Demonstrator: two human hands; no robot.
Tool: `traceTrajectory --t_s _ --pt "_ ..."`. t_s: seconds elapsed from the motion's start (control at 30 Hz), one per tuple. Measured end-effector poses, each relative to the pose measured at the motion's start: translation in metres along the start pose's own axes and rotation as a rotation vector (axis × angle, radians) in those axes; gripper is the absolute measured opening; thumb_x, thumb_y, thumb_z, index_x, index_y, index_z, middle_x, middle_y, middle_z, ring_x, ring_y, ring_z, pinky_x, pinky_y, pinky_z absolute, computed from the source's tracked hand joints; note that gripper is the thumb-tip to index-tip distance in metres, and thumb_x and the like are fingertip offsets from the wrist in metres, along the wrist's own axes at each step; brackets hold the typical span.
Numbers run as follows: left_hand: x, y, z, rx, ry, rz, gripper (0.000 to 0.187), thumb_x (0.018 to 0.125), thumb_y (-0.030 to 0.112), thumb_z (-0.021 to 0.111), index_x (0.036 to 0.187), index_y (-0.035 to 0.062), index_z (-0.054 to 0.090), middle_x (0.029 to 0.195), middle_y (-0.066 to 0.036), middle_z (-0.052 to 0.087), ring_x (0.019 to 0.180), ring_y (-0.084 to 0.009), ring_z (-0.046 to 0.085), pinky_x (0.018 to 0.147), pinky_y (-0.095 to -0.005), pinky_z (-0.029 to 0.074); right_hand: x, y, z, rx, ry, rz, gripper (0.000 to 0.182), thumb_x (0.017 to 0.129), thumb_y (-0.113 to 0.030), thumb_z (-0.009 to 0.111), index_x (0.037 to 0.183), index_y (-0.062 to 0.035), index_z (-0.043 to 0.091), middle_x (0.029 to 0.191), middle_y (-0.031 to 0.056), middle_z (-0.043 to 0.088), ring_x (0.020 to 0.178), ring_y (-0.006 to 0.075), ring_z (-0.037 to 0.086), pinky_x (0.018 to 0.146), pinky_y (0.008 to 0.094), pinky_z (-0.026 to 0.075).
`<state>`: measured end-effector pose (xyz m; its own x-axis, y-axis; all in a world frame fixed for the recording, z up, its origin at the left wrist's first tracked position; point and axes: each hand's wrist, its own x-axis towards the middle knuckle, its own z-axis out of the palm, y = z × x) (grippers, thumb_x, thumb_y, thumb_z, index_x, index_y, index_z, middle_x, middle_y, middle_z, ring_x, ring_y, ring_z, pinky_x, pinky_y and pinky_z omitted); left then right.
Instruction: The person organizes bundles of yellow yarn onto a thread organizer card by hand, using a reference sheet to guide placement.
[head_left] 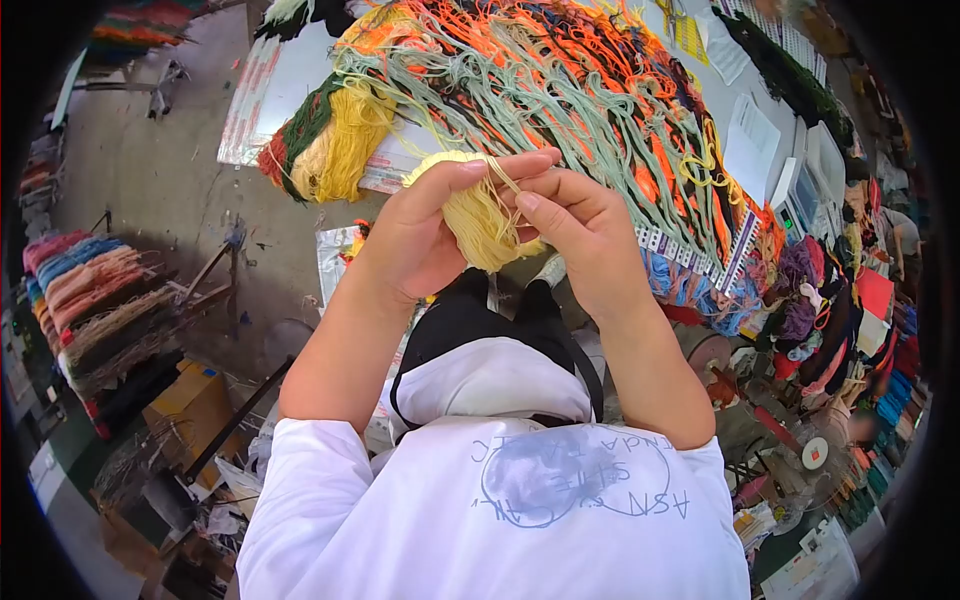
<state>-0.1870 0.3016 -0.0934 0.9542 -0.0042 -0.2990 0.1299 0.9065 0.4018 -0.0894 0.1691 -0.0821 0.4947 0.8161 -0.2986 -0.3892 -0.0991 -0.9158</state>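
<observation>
A bundle of pale yellow yarn [480,228] hangs between my two hands, in front of my waist. My left hand [430,215] is wrapped round the bundle from the left side, its fingers behind the yarn. On the right, my right hand [575,215] pinches a few pale yellow strands between thumb and fingers near the top of the bundle. Just beyond my hands lies a wide spread of orange, grey-green and dark yarn [560,90] on the table [290,85].
Yellow, cream and green yarn [345,140] hangs over the table's left edge. A rack of coloured yarn [100,290] stands at the left, near a cardboard box [190,400]. At the right are a white device [795,195], a red card [874,296] and more yarn bundles.
</observation>
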Motion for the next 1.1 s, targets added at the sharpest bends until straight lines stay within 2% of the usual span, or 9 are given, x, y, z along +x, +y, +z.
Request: traceTrajectory --t_s 0.43,0.53,0.6,0.63,0.7,0.73,0.8,0.93,1.1 --pt "0.001 -0.005 -0.008 0.197 0.115 0.125 0.051 0.089 0.029 0.039 0.122 -0.0069 0.048 0.121 -0.015 0.053 0.110 -0.0209 0.052 0.094 -0.0330 0.039 0.000 0.008 0.008 0.164 0.085 -0.001 0.009 0.083 -0.009 0.062 0.083 0.0007 0.060 0.076 0.0003 0.060 0.072 0.0054 0.053 0.065 0.0208 0.042" --pt "0.006 -0.004 -0.035 0.334 0.129 0.140 0.047 0.087 0.028 0.042 0.118 -0.0058 0.052 0.104 -0.012 0.060 0.099 -0.0186 0.056 0.087 -0.0324 0.042 0.002 0.009 0.003 0.289 0.113 -0.039 0.009 0.085 -0.009 0.059 0.084 0.0001 0.060 0.077 0.0009 0.059 0.074 0.0064 0.052 0.067 0.0222 0.041" --pt "0.012 0.000 -0.048 0.231 -0.169 0.144 0.042 0.086 0.025 0.043 0.112 -0.0059 0.055 0.084 -0.007 0.058 0.085 -0.0151 0.055 0.078 -0.0306 0.042 0.000 0.012 -0.017 0.314 -0.089 0.135 0.011 0.087 -0.010 0.056 0.088 0.0005 0.059 0.076 0.0007 0.058 0.072 0.0081 0.051 0.067 0.0238 0.041" --pt "0.015 -0.001 -0.052 0.270 -0.138 0.123 0.043 0.087 0.025 0.042 0.118 -0.0031 0.053 0.063 0.002 0.044 0.060 -0.0095 0.046 0.060 -0.0256 0.039 -0.002 0.011 -0.024 0.320 -0.083 0.138 0.011 0.087 -0.010 0.056 0.088 0.0005 0.059 0.076 0.0007 0.058 0.072 0.0081 0.051 0.067 0.0238 0.041" --pt "0.015 0.009 -0.077 0.038 -0.471 -0.138 0.046 0.089 0.027 0.041 0.127 0.0013 0.046 0.052 0.008 0.029 0.044 -0.0060 0.032 0.047 -0.0220 0.032 -0.005 0.005 -0.040 0.399 -0.114 0.169 0.014 0.088 -0.012 0.055 0.093 0.0011 0.059 0.076 0.0015 0.057 0.070 0.0094 0.051 0.065 0.0231 0.041" --pt "0.013 0.012 -0.081 0.067 -0.560 -0.073 0.051 0.090 0.027 0.042 0.134 0.0049 0.037 0.049 0.009 0.019 0.038 -0.0045 0.020 0.041 -0.0209 0.024 -0.010 0.003 -0.053 0.448 -0.089 0.162 0.017 0.090 -0.013 0.053 0.097 0.0020 0.058 0.069 -0.0019 0.051 0.062 0.0087 0.047 0.061 0.0233 0.038" --pt "-0.005 0.027 -0.101 0.062 -0.395 0.127 0.051 0.091 0.024 0.043 0.136 0.0039 0.033 0.050 0.008 0.021 0.040 -0.0046 0.022 0.042 -0.0210 0.025 -0.025 0.009 -0.107 0.625 -0.115 0.073 0.021 0.092 -0.015 0.049 0.101 0.0022 0.057 0.062 -0.0055 0.040 0.052 0.0055 0.037 0.051 0.0213 0.032" --pt "-0.061 0.092 -0.169 -0.024 0.049 0.353 0.047 0.094 0.015 0.039 0.139 0.0051 0.028 0.055 0.007 0.022 0.045 -0.0043 0.022 0.044 -0.0208 0.025 -0.115 0.042 -0.293 0.849 0.357 0.055 0.021 0.095 -0.012 0.041 0.108 0.0006 0.053 0.058 -0.0059 0.027 0.046 0.0029 0.024 0.039 0.0187 0.020" --pt "-0.128 0.157 -0.216 0.230 0.717 0.676 0.042 0.095 0.017 0.040 0.134 0.0040 0.036 0.055 0.008 0.022 0.045 -0.0031 0.021 0.043 -0.0198 0.022 -0.336 0.075 -0.501 0.684 1.501 -0.038 0.023 0.093 -0.013 0.042 0.109 -0.0043 0.055 0.050 -0.0059 0.022 0.039 0.0056 0.020 0.039 0.0207 0.014"
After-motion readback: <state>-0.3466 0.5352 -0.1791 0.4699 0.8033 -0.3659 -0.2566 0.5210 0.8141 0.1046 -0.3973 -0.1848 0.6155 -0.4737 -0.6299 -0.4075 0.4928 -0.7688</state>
